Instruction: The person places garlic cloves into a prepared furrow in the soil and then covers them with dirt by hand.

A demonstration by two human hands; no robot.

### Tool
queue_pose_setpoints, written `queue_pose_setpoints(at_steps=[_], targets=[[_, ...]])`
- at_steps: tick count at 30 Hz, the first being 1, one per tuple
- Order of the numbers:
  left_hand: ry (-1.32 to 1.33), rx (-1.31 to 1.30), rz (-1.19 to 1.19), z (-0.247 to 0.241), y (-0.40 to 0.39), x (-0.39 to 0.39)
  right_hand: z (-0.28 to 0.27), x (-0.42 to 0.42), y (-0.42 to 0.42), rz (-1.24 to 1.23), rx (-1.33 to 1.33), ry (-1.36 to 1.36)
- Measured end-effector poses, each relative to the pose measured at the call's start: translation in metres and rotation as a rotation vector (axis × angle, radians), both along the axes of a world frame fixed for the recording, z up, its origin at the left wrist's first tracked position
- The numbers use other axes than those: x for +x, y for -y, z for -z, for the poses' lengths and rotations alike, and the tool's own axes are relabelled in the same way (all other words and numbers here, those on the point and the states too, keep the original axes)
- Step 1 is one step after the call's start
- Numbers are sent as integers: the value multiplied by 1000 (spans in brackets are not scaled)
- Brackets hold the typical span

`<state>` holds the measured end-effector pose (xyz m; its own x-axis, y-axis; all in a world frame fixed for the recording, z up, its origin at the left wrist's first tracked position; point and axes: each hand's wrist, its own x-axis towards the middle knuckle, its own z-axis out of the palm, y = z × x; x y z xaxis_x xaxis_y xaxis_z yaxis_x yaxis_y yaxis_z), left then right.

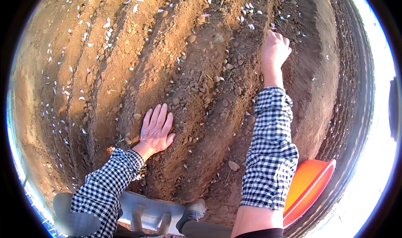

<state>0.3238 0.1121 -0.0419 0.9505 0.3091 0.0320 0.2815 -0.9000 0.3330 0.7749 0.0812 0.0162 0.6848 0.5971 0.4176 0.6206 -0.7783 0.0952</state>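
Observation:
My left hand (156, 128) rests palm down on a soil ridge, its fingers spread a little and nothing in it. Higher up and to the right, my right hand (275, 48) reaches along a furrow with its fingers curled downward. Its fingertips are hidden, so whether they hold anything does not show. A pinkish garlic clove (272, 26) lies right by its knuckles. Several white garlic cloves (248, 6) are clustered in the furrow a little to the left. Black-and-white checked sleeves cover both forearms.
More garlic cloves (107, 25) dot the furrows at the left. Clods and small stones (229, 67) lie among the ridges. An orange bowl (309, 187) sits tilted beside my right forearm. Near my shoe (192, 211) is a flat grey board (150, 206).

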Motion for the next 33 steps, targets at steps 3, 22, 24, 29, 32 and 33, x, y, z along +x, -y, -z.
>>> queue_pose_setpoints(at_steps=[3, 22, 24, 29, 32, 33], targets=[[1, -18, 2, 1, 1, -1, 19, 44, 15, -11, -28, -118], [8, 11, -8, 5, 0, 3, 10, -7, 90, -82, -175, -180], [11, 10, -8, 5, 1, 7, 34, -3, 86, -29, -282, -103], [29, -17, -32, 5, -2, -7, 17, -27, 65, -104, -208, -22], [57, -5, -29, 4, -1, -5, -8, -57, 28, -285, 34, 20], [76, -12, -31, 4, -2, -7, -18, -78, 2, -374, 101, -36]])
